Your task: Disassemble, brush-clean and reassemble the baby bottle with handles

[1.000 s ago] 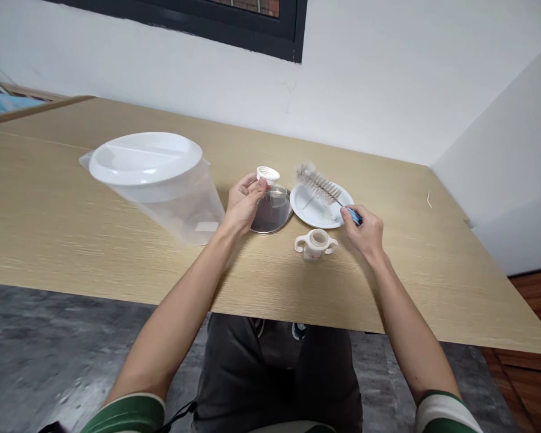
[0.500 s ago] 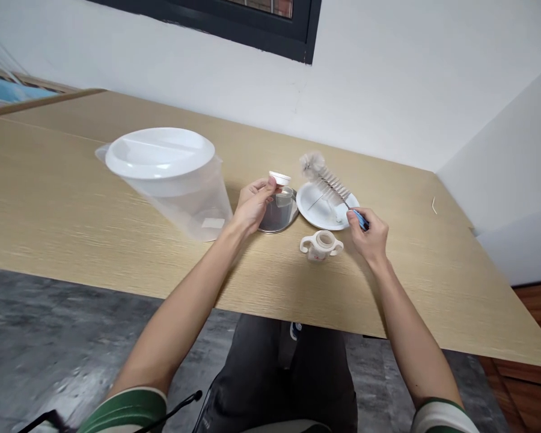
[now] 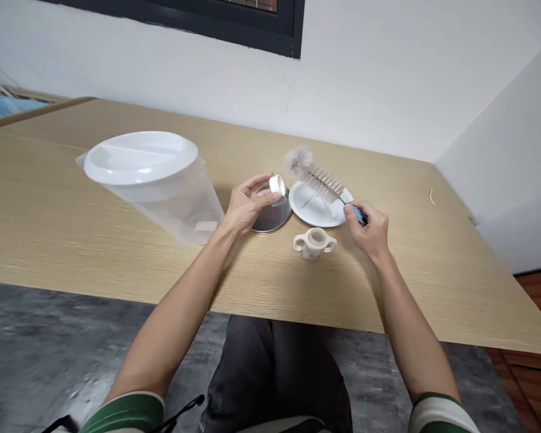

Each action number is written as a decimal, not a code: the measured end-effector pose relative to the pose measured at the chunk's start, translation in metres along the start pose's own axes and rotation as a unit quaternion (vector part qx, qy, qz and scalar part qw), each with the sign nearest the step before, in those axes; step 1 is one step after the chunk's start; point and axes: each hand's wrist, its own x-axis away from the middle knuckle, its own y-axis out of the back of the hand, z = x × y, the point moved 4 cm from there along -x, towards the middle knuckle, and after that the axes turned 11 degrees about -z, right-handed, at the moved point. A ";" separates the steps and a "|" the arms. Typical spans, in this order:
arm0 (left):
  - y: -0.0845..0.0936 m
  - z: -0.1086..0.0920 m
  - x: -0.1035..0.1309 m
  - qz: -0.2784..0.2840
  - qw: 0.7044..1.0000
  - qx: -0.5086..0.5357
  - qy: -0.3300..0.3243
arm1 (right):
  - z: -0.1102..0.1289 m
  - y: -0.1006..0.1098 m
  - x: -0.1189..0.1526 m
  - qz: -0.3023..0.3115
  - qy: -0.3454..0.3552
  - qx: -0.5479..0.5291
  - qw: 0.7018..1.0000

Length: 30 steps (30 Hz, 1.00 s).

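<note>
Between the thumb and fingers of my left hand (image 3: 247, 204) is a small white bottle cap (image 3: 277, 185), tilted so its open side faces right. My right hand (image 3: 370, 228) is wrapped round the blue handle of a bottle brush (image 3: 321, 181). The brush slants up to the left, and its tufted tip is close to the cap but apart from it. Below the brush, a white plate (image 3: 297, 210) holds some thin items I cannot make out clearly. A small two-handled baby bottle (image 3: 314, 246) stands upright and uncapped between my hands. Behind my left hand lies a round metal tray (image 3: 267, 227).
A large translucent pitcher (image 3: 180, 207) with a white lid stands left of my left hand. A short bent white piece (image 3: 431, 196) lies at the right of the wooden table (image 3: 261, 288). The wall rises behind the table, with a dark window frame.
My left hand has turned the cap from lying level to tilted, its opening now towards the brush. The brush tip has shifted slightly left. The whole view has moved a little.
</note>
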 end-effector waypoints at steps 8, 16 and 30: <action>-0.001 0.003 0.001 0.008 1.000 -0.024 0.016 | -0.006 -0.003 0.000 -0.012 0.018 0.078 0.997; 0.002 0.005 -0.003 0.003 1.000 -0.009 0.019 | 0.002 -0.009 0.004 0.038 0.041 0.020 0.998; 0.027 0.017 -0.014 0.013 0.882 -0.447 -0.149 | -0.013 -0.005 0.001 -0.033 0.003 0.051 0.998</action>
